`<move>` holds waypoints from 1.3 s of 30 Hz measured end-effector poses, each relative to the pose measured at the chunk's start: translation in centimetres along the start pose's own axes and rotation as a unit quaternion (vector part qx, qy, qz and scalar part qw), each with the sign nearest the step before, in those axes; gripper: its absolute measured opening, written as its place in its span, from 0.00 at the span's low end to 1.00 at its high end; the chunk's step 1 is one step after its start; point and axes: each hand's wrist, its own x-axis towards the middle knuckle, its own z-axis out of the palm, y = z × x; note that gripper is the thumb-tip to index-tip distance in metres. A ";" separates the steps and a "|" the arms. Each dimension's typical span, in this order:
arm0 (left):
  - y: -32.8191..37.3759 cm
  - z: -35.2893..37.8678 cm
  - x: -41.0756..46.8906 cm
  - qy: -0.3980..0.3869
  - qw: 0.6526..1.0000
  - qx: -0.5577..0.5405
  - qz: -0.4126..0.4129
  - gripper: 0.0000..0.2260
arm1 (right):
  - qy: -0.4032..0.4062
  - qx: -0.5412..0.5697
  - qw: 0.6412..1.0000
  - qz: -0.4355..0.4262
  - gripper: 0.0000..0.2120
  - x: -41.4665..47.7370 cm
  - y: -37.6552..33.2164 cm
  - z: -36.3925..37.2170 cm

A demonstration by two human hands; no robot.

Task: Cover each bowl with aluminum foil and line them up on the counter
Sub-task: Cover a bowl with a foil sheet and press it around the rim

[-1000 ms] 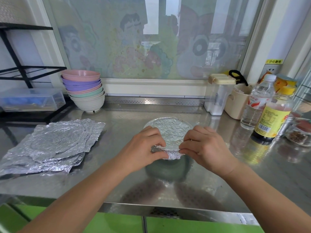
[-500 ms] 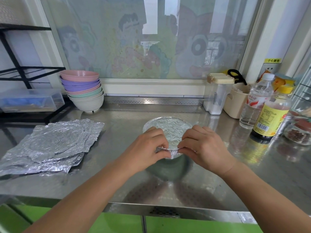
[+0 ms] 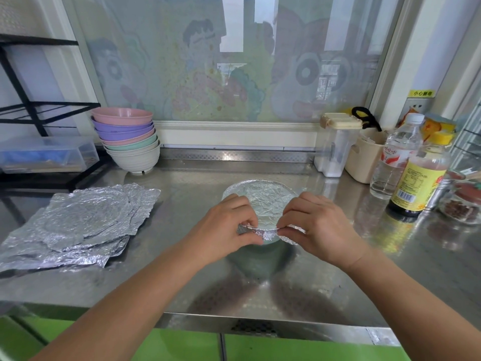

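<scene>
Hands (image 3: 223,225) (image 3: 321,230) pinch foil (image 3: 263,201) over apparent bowl (image 3: 269,242).

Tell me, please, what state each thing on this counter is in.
foil-covered bowl, upright, foil across its top, near edge not folded down.
left hand, pinches that foil edge.
right hand, pinches that foil edge.
stacked bowls, nested, upright, uncovered.
foil sheets, piled flat, crinkled.
water bottle, upright, capped.
yellow-capped bottle, upright, capped.
plastic container, lid shut.

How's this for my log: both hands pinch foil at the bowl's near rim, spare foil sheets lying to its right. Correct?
No: the head view shows the spare foil sheets left of the foil-covered bowl. The left hand and right hand do pinch foil at its near rim.
</scene>
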 end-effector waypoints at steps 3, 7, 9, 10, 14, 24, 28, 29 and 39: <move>0.6 0.6 0.3 0.000 1.000 0.008 -0.001 0.13 | -0.001 -0.005 1.000 -0.008 0.05 0.3 -0.3 0.3; 0.4 0.8 0.7 -0.002 1.000 0.004 -0.007 0.11 | -0.010 0.008 1.000 -0.011 0.08 0.3 -0.1 0.2; 0.0 0.6 0.8 -0.008 1.000 -0.001 -0.008 0.11 | -0.018 0.012 1.000 -0.006 0.10 0.0 0.5 -0.2; -0.1 0.5 0.8 -0.012 1.000 -0.004 -0.007 0.11 | -0.021 0.012 1.000 -0.001 0.09 -0.1 0.7 -0.4; -0.5 0.3 0.9 -0.015 1.000 -0.012 -0.001 0.11 | -0.018 0.003 1.000 0.005 0.08 0.1 0.9 -0.2; -0.7 -0.3 0.5 -0.007 1.000 -0.010 0.006 0.10 | -0.025 -0.002 1.000 -0.001 0.08 0.1 -0.1 -0.3; -1.2 -0.8 0.2 -0.006 1.000 -0.023 0.002 0.11 | -0.026 -0.005 1.000 0.015 0.04 -0.2 0.4 -0.5; -1.3 -0.7 0.1 -0.004 1.000 -0.028 0.001 0.11 | -0.025 -0.004 1.000 0.013 0.04 -0.1 0.2 -0.4; -1.1 -0.7 -0.4 0.016 0.961 -0.120 -0.249 0.53 | -0.091 0.245 0.907 0.330 0.47 -0.6 1.3 -2.5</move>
